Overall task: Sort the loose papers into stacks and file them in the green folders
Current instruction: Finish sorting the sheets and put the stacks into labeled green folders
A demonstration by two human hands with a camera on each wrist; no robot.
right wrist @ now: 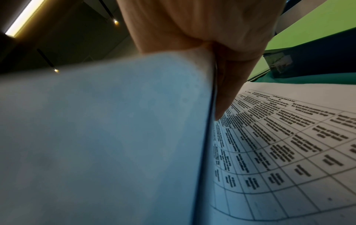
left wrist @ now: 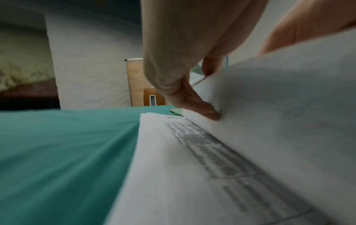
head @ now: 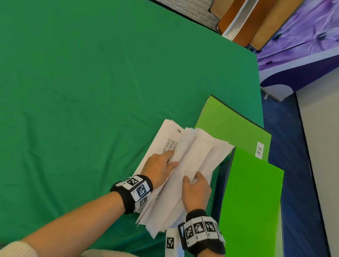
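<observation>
A pile of loose papers [head: 170, 147] is lying on the green-covered table [head: 79, 86], near its right edge and towards the near side. The upper sheets [head: 198, 154] are standing lifted and folded back over the pile, fanning towards the right. The sheet left showing underneath is bearing a printed table and a short handwritten note at its far corner.

The left hand [head: 158, 167] is resting on that printed sheet with straight fingers, its fingertips [left wrist: 210, 112] touching the lifted sheets where they rise. The right hand [head: 196, 190] is pinching the near edge of the lifted sheets, thumb on one side and fingers [right wrist: 225, 97] curled behind, above another page of gridded print [right wrist: 289, 144].

Just beyond the papers, at the right edge of the table, a green folder [head: 228, 120] is lying flat with a white label reading "H.R." [head: 260, 149]. A second green folder [head: 252, 198] is lying nearer, just beside the papers on the right and overlapping the first one's near end.

Both wrists are wearing black bands with black-and-white square markers [head: 137, 187].
</observation>
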